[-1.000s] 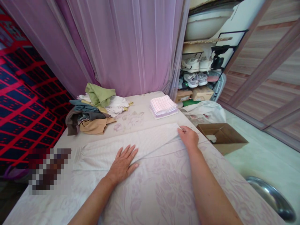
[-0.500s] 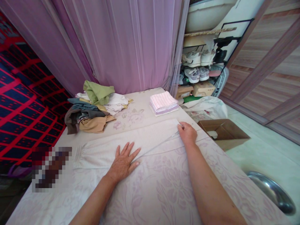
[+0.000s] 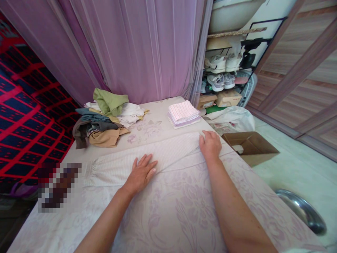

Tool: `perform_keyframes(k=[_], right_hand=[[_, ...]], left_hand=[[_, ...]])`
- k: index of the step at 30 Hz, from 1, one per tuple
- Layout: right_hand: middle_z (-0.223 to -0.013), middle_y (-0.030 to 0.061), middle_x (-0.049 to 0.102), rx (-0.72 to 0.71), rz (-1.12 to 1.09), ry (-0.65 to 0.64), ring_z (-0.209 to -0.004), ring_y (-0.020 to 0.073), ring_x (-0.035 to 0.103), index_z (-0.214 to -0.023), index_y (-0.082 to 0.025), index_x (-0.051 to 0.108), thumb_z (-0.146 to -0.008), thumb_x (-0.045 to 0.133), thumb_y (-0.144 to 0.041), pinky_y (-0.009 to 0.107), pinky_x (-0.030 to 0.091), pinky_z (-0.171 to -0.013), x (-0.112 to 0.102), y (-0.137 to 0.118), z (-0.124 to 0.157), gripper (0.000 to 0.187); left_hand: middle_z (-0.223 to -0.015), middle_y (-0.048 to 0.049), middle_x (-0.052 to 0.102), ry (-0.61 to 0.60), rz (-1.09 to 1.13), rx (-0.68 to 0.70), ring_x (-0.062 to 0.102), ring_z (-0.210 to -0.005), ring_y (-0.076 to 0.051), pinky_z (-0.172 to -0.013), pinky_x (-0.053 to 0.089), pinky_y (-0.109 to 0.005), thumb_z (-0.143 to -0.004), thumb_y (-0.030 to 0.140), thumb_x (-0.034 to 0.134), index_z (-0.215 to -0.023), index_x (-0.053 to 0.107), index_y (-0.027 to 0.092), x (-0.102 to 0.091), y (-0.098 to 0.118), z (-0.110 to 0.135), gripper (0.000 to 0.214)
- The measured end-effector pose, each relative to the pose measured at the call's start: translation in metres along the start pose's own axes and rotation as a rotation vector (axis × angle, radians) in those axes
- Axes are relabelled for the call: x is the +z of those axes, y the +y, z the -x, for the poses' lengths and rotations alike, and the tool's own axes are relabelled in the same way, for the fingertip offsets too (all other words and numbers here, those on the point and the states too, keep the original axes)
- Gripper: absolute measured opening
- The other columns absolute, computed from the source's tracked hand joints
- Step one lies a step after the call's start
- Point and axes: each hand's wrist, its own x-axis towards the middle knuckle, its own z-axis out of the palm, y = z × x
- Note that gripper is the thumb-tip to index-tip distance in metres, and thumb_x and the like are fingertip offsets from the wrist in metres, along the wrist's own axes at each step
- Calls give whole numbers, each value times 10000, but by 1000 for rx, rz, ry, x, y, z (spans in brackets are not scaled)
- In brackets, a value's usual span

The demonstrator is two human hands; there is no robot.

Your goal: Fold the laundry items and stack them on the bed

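Note:
A pair of pale striped pants [image 3: 168, 147], folded lengthwise, stretches across the bed in front of me, its gathered elastic waist at the left. My left hand [image 3: 140, 174] lies flat on the lower edge of the pants near their middle, fingers extended and only slightly apart. At the narrow right end, my right hand [image 3: 210, 144] is closed with bent fingers on the hem; its fingertips are partly hidden. Beyond that end sits a neat stack of folded clothes [image 3: 183, 114], pink-striped on top. A loose heap of clothes [image 3: 105, 119] in green, white, grey and tan lies at the back left.
The bed [image 3: 184, 211] has a pale flowered cover. Purple curtains [image 3: 147, 49] hang behind it. On the floor at the right are an open cardboard box [image 3: 252, 149] and a metal basin [image 3: 302, 211]. A shoe rack [image 3: 223, 72] stands farther back. A blurred-out patch covers something at the left.
My right hand's fingers have shifted from a pinch at the pants' corner to a curled hold over the hem end. My left hand's fingers have drawn slightly closer together.

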Motion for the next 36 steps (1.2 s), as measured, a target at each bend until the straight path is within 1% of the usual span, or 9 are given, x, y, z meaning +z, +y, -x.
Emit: perform_keyframes(k=[3,6,9,11,14,18,22,29,36], right_hand=[[-1308,135,541,-208,-12,-73,-1184,275,457,-1220,-164,601,-914,404,-320,404,349,-972,3,-19,5,396],[-1447,119,420,-397,15,-273,-1329,279,335,-1324,-198,517,-916,416,-375,460,246,-1069,12,-35,16,456],[-1503,127,334,-401,91,-452,-1384,295,257,-1384,-213,448,-918,393,-460,535,155,-1098,22,-39,26,530],[-1512,125,318,-371,116,-493,-1394,288,246,-1396,-222,431,-925,366,-483,544,134,-1104,25,-37,28,542],[-1514,118,316,-368,125,-485,-1398,278,243,-1397,-229,429,-927,366,-484,533,125,-1110,25,-34,28,539],[-1502,123,340,-376,127,-458,-1386,276,271,-1379,-225,454,-921,395,-470,529,139,-1107,25,-35,28,523],[-1443,108,436,-377,74,-376,-1342,261,346,-1291,-239,542,-904,440,-437,516,188,-1087,28,-33,29,447],[-1184,67,651,-307,-14,-256,-1136,216,546,-983,-240,692,-891,445,-272,433,292,-1023,27,-39,14,266],[-1225,63,636,-392,-105,-409,-1163,222,532,-1132,-244,648,-834,494,-207,417,320,-1006,43,-79,-15,337]], left_hand=[[-1548,-46,266,22,-14,36,179,-1433,-256,-1133,125,-548,-978,455,261,-1418,387,325,6,7,-14,476],[-1563,-53,213,-1,-33,47,155,-1438,-263,-1132,114,-551,-970,459,290,-1450,323,326,13,10,-21,499],[-1568,-55,190,1,-20,58,137,-1441,-269,-1133,98,-555,-959,497,299,-1458,304,323,15,8,-20,528],[-1559,-39,227,-7,24,67,164,-1437,-254,-1136,119,-539,-965,497,275,-1440,341,333,13,2,-20,506],[-1503,-38,365,46,74,38,285,-1398,-222,-1132,199,-491,-976,450,254,-1386,442,300,3,-14,-27,475],[-1394,-106,508,190,2,-88,433,-1304,-242,-1088,312,-424,-942,361,361,-1302,544,177,-16,-41,-52,444],[-1192,-101,656,208,-30,-148,592,-1093,-239,-967,423,-388,-908,327,428,-1182,624,199,-26,-56,-74,360],[-997,-66,684,345,52,-245,593,-967,-232,-892,438,-387,-874,333,491,-992,681,212,-13,-61,-79,254],[-931,-41,674,427,140,-272,580,-941,-240,-846,432,-398,-849,310,524,-863,638,229,-4,-60,-76,141]])
